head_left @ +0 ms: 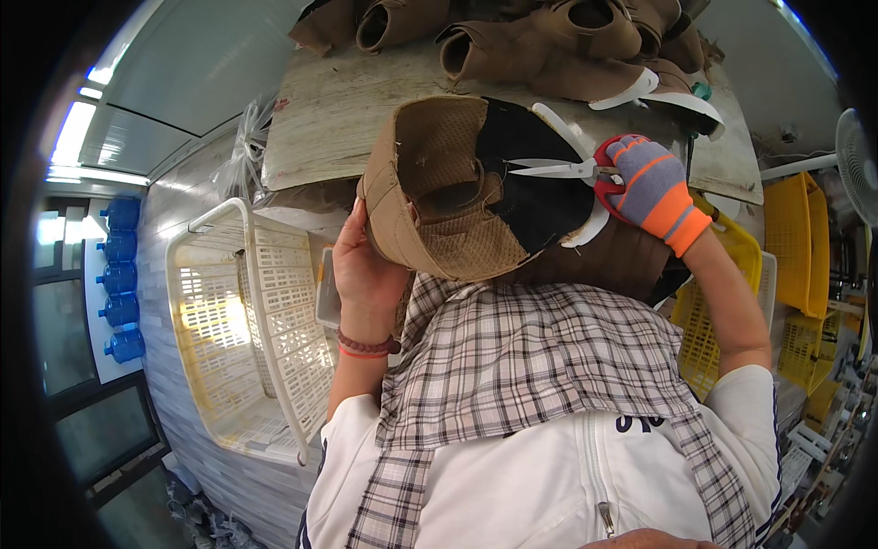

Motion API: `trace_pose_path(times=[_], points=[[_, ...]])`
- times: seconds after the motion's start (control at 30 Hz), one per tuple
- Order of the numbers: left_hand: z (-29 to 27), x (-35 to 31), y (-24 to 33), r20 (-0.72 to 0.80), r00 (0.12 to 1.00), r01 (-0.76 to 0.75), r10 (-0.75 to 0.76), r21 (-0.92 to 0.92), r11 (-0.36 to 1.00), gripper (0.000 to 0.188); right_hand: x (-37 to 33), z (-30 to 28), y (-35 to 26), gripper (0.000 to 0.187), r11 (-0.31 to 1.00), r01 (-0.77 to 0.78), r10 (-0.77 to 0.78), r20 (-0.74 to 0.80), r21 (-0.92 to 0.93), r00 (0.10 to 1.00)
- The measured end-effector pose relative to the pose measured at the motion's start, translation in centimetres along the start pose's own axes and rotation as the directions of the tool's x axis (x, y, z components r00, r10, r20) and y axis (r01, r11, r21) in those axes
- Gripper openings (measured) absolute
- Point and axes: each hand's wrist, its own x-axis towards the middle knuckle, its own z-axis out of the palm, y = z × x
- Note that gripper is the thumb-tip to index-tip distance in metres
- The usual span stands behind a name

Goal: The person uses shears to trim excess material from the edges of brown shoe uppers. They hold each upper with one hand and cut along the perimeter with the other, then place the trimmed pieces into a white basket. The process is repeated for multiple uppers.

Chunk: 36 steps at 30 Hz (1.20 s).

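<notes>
A tan shoe upper (382,210) with a black fabric panel and white edge pieces is held up above my lap. My bare left hand (358,252) grips its left side, the thumb on the outside and the other fingers largely hidden by it. On my right hand (651,188) is a grey and orange knitted glove. It is closed around the red handles of a pair of scissors (562,170). The scissor blades point left over the black panel and stand slightly apart. Whether they touch the fabric, I cannot tell.
Several more brown shoe uppers (540,59) lie along the far side of the worn wooden table (343,114). A white plastic basket (279,320) stands on the floor at left. Yellow crates (794,242) are at right, beside a white fan (852,165). Blue water bottles (119,279) line the left wall.
</notes>
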Motion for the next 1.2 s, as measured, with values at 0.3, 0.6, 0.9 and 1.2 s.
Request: trace_pose_path(times=[0.3,0.6,0.9,1.2], points=[[-0.5,0.1,0.1,0.064,0.998,0.018,-0.015,-0.042,0.999,0.029,0.5,0.2,0.4,0.029,0.996,0.094,-0.093,-0.074,0.010,0.993],[0.1,0.1,-0.4,0.045,0.998,0.035,-0.033,-0.048,0.998,0.031,1.2,1.1,0.7,0.028,0.997,0.068,-0.068,0.001,-0.029,0.998],[0.0,-0.4,-0.4,0.031,0.999,-0.020,0.020,0.014,1.000,0.039,0.3,-4.1,-0.9,0.026,0.989,0.021,-0.041,0.142,0.145,0.989],[0.2,-0.7,-0.2,0.116,0.993,0.011,-0.004,-0.055,0.998,0.042,1.8,-5.2,-2.3,0.035,0.988,0.133,-0.153,0.480,0.076,0.864]])
